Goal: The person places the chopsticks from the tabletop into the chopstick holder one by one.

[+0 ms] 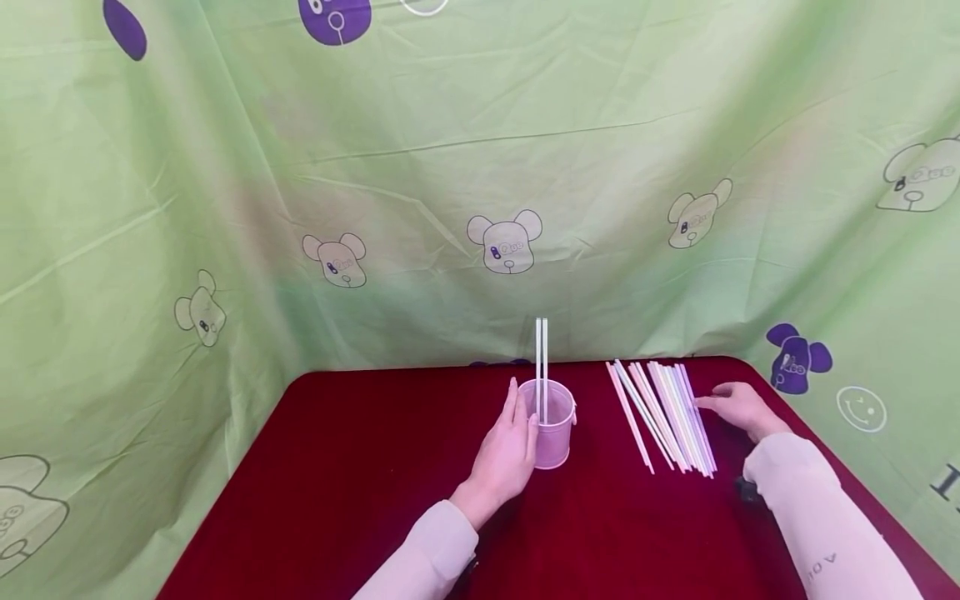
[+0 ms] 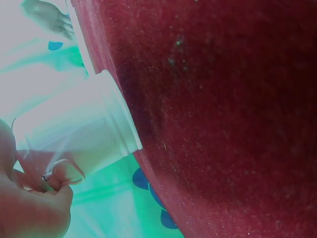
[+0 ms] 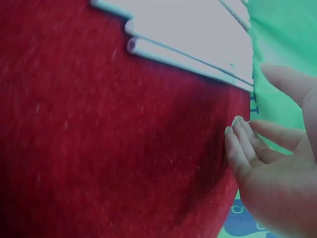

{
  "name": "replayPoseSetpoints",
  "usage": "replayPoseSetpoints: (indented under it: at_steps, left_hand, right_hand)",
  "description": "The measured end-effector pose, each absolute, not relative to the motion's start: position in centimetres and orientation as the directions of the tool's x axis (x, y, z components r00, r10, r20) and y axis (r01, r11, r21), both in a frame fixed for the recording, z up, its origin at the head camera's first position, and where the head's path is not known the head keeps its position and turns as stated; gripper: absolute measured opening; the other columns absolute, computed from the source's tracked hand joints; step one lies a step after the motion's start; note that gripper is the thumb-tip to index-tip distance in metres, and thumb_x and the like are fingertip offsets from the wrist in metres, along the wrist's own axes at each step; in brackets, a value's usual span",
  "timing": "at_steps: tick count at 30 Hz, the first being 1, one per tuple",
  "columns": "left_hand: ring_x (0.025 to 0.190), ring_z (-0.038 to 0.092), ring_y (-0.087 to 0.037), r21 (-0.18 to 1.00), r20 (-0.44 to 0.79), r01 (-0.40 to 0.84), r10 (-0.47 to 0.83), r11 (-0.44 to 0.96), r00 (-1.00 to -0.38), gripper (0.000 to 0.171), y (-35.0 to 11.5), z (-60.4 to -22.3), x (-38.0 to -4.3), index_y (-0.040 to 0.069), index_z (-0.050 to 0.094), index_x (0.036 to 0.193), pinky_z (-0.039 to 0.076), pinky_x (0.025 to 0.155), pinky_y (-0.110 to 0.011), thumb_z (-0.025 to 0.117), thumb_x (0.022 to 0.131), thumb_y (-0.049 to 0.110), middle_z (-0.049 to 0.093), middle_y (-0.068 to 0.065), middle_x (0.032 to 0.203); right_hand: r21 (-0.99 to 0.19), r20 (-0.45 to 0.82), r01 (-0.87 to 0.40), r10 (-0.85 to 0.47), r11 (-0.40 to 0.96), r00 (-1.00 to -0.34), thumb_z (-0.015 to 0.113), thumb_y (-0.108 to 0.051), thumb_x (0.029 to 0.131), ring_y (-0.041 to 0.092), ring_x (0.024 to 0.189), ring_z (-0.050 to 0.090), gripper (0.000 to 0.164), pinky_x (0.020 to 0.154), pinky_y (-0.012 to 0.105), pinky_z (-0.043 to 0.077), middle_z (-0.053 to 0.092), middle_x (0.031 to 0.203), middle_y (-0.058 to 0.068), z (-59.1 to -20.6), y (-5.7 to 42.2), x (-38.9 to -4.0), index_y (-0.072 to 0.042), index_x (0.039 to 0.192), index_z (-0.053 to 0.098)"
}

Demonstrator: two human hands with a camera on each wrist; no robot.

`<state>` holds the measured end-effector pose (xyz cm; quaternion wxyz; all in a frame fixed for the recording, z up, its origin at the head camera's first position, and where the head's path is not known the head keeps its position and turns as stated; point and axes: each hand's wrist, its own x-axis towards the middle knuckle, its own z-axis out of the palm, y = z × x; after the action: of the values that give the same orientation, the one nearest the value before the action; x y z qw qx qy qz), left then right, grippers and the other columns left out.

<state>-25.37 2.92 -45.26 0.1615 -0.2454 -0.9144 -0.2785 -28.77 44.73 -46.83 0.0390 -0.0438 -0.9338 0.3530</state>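
Observation:
A small pink bucket [image 1: 552, 446] stands upright on the table, with two pale straws [image 1: 542, 358] upright inside it. My left hand [image 1: 504, 446] holds the bucket from its left side, thumb toward the front. In the left wrist view, the bucket [image 2: 74, 119] shows a small wire handle [image 2: 68, 170] close to the fingers. Right of the bucket lies a spread of pastel straws [image 1: 667, 417]. My right hand [image 1: 738, 408] is beside the rightmost straw. The right wrist view shows this hand [image 3: 272, 168] with fingers loosely extended, holding nothing, apart from the hollow straws [image 3: 193, 39].
A dark red cloth [image 1: 360, 475] covers the table. Its far edge meets a green curtain [image 1: 420, 317] printed with bear heads, which also hangs at both sides.

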Motion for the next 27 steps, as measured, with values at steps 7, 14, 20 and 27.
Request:
replayPoseSetpoints:
  at_steps: [7,14,20,27]
  left_hand:
    - [0.123,0.049,-0.023,0.41,0.465,0.559,0.363,0.72,-0.808,0.054,3.0,-45.3,-25.4,-0.001,0.027,0.146,0.047,0.093,-0.034,0.032,0.103,0.03,0.011,-0.011,0.156]
    - [0.123,0.049,-0.022,0.42,0.442,0.545,0.36,0.726,-0.821,0.054,3.0,-45.5,-25.4,0.0,0.026,0.147,0.047,0.094,-0.033,0.029,0.103,0.031,0.009,-0.008,0.157]
    - [0.123,0.049,-0.022,0.437,0.436,0.537,0.352,0.722,-0.829,0.055,3.0,-45.6,-25.3,0.001,0.025,0.147,0.046,0.094,-0.034,0.029,0.103,0.032,0.007,-0.006,0.157]
    - [0.122,0.05,-0.023,0.435,0.448,0.548,0.356,0.715,-0.82,0.055,2.9,-45.5,-25.4,0.0,0.025,0.147,0.047,0.093,-0.034,0.029,0.103,0.032,0.008,-0.007,0.157]
  right_hand:
    - [-0.901,-0.055,0.082,0.075,0.426,-0.996,0.054,-0.004,0.092,0.013,0.086,0.066,0.047,0.08,0.03,0.054,0.061,0.106,0.032,-46.6,44.6,-28.5,0.032,0.117,0.039]
    - [-0.943,-0.12,0.153,0.126,0.296,-0.985,0.058,0.001,0.088,0.013,0.081,0.068,0.045,0.079,0.033,0.054,0.067,0.092,0.017,-46.7,43.5,-28.4,0.03,0.117,0.041]
    - [-0.938,-0.117,0.18,0.216,0.297,-0.969,0.066,0.0,0.082,0.015,0.074,0.069,0.045,0.073,0.034,0.055,0.068,0.083,0.01,-47.0,42.6,-28.3,0.026,0.114,0.049]
    - [-0.875,-0.11,0.234,0.298,0.423,-0.948,0.076,-0.007,0.072,0.014,0.062,0.068,0.037,0.062,0.03,0.056,0.069,0.069,0.008,-46.9,42.0,-28.9,0.017,0.098,0.065]
